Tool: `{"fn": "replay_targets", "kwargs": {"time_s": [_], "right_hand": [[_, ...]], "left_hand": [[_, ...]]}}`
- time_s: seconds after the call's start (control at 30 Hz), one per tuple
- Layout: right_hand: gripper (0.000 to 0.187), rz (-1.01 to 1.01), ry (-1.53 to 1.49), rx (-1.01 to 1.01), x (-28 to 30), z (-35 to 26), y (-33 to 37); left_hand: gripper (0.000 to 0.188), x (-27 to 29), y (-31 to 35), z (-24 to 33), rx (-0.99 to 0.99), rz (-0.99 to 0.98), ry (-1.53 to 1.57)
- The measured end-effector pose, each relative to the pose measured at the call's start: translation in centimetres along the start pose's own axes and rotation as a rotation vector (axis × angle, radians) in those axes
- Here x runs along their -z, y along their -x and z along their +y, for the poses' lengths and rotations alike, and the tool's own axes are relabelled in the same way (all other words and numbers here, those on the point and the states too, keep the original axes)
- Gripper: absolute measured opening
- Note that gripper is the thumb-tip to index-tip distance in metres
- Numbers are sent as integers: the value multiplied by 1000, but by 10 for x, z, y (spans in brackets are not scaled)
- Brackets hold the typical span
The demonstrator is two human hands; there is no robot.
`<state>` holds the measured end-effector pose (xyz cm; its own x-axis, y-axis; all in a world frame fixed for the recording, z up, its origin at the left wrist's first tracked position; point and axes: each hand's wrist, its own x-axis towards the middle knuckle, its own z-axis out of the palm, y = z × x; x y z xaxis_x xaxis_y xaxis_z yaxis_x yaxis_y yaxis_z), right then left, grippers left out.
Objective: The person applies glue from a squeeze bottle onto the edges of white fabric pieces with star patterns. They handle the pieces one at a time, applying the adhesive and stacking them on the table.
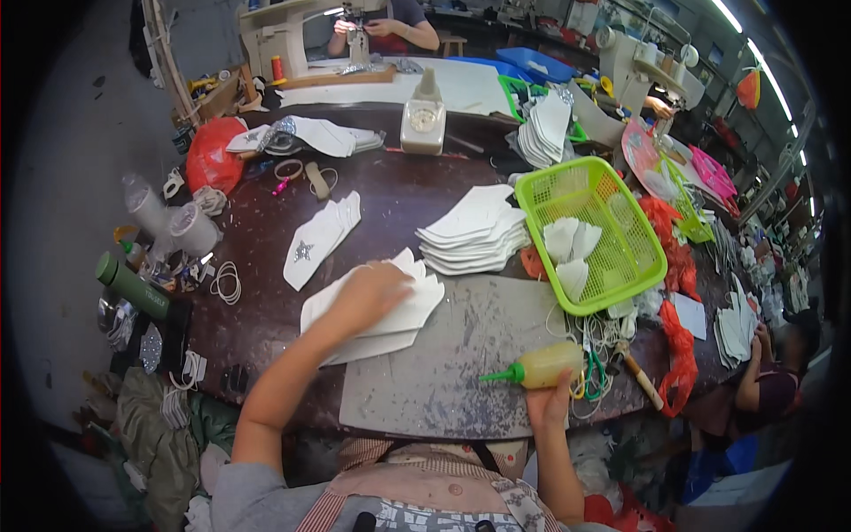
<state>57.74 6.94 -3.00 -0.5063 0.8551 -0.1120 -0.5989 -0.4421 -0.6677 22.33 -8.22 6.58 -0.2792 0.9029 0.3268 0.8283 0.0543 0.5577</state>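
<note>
My left hand (370,291) lies over a fanned pile of white cut pieces (390,335) left of centre, touching or just above them. Motion smears its fingers. In my right hand (551,404) is a squeeze bottle (545,366) of yellowish liquid, tipped sideways with its green nozzle pointing left over a grey board (443,381). Beyond my left hand lie white pieces with a silver glitter star (321,241). A neat stack of white pieces (472,232) stands to its right.
A lime-green basket (592,306) holding a few white pieces stands at the right. Scissors (596,374) and a wooden-handled tool (644,383) lie near my right hand. A green flask (133,285) is at the left edge. Co-workers sit across the table and at far right.
</note>
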Motion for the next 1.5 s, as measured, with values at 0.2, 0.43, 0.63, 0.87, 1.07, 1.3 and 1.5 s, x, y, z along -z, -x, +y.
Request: {"fn": "replay_targets", "kwargs": {"time_s": [0.2, 0.43, 0.63, 0.87, 1.07, 1.3, 1.5], "right_hand": [[65, -15, 4, 5, 1, 1, -1], [65, 30, -62, -7, -7, -4, 4], [57, 29, -3, -28, -15, -11, 13], [41, 10, 369, 49, -46, 4, 2], [44, 15, 423, -7, -67, 11, -18], [44, 16, 548, 29, -68, 16, -21], [41, 61, 611, 5, -61, 14, 0]], "left_hand": [[56, -47, 16, 22, 6, 12, -529], [42, -36, 22, 36, -290, 208, -484], [35, 17, 63, 118, -37, -114, 229], [42, -58, 101, 67, -43, -129, 32], [35, -59, 104, 64, -51, -137, 54], [34, -61, 105, 62, -64, -119, 45], [31, -59, 105, 61, -65, -125, 22]]}}
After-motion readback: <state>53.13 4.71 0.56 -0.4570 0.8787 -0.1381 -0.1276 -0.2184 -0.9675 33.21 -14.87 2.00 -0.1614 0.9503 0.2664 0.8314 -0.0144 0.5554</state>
